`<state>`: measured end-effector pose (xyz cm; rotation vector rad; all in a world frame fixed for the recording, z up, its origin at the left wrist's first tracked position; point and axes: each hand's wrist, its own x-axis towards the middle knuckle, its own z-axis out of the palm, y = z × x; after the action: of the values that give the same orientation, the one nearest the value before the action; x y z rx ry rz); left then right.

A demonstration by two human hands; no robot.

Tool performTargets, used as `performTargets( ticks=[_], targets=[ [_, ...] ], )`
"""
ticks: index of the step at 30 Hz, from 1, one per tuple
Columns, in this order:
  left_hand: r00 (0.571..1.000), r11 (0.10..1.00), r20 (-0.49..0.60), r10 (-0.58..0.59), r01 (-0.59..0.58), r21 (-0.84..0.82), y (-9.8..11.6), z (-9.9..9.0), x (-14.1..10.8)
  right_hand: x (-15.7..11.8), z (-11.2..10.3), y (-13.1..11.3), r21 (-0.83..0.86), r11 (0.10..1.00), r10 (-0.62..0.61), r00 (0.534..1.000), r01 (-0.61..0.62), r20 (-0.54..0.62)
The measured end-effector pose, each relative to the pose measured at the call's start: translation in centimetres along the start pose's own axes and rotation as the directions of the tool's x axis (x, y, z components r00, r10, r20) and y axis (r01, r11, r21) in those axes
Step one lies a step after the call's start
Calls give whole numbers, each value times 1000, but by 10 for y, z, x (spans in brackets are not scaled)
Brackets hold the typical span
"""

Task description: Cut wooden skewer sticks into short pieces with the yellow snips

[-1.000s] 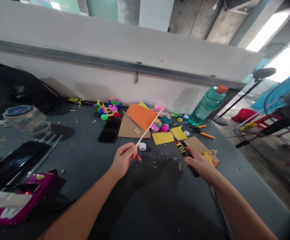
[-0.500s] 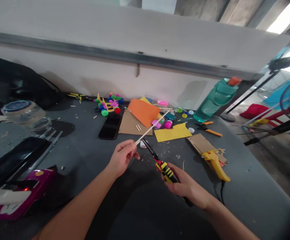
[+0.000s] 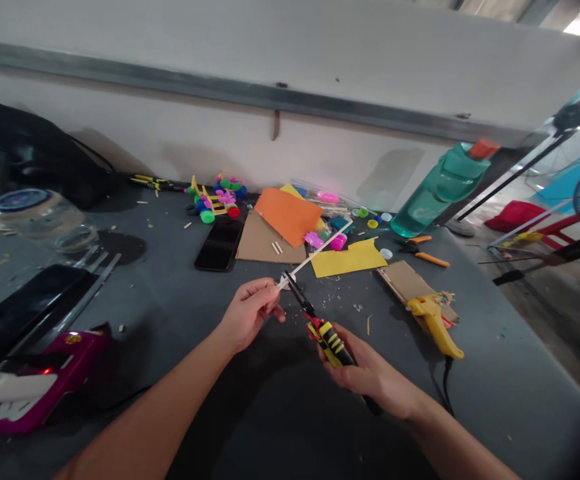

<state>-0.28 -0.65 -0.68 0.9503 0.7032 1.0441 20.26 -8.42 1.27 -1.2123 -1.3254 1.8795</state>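
Between thumb and fingers, my left hand (image 3: 253, 313) pinches the lower end of a thin pale wooden stick (image 3: 323, 247), which points up and to the right. My right hand (image 3: 355, 363) is wrapped round the yellow and black handles of long-nosed pliers (image 3: 333, 341). The dark jaws of the pliers meet the stick just beyond my left fingertips. Behind the hands, orange paper (image 3: 290, 215) and brown cardboard (image 3: 255, 240) lie beside yellow paper (image 3: 347, 259). Two short stick pieces rest on the cardboard.
A black phone (image 3: 219, 243) and a colourful small construction (image 3: 217, 200) are behind my left hand. To the right are a teal bottle (image 3: 437, 190), orange-handled pliers (image 3: 433, 259) and a yellow glue gun (image 3: 435, 323). A clear jar (image 3: 45, 220) and magenta power strip (image 3: 55, 380) stand left.
The jaws of the pliers have moved up and left onto the stick, having been just beside it before. The camera view has shifted slightly.
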Motion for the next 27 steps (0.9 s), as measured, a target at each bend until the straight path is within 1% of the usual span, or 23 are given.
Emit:
performTargets(
  ticks=[7, 15, 18, 22, 27],
  targets=[
    [999, 999, 26, -25, 26, -21, 0, -1, -1, 1, 5, -8, -81, 997, -5, 1000, 6, 3],
    [999, 1000, 33, -20, 20, -20, -1, 0, -1, 0, 4, -6, -187, 982, -26, 1000, 29, 18],
    [999, 1000, 33, -16, 17, -14, -1, 0, -1, 0, 5, -5, -217, 975, -40, 999, 40, 5],
    [999, 1000, 37, -13, 14, -25, -2, -1, -1, 0, 5, -5, -182, 983, -20, 1000, 22, 11],
    [999, 999, 40, -16, 17, -36, -1, -1, 0, -1, 2, -4, -73, 997, -6, 999, 9, 37]
  ],
)
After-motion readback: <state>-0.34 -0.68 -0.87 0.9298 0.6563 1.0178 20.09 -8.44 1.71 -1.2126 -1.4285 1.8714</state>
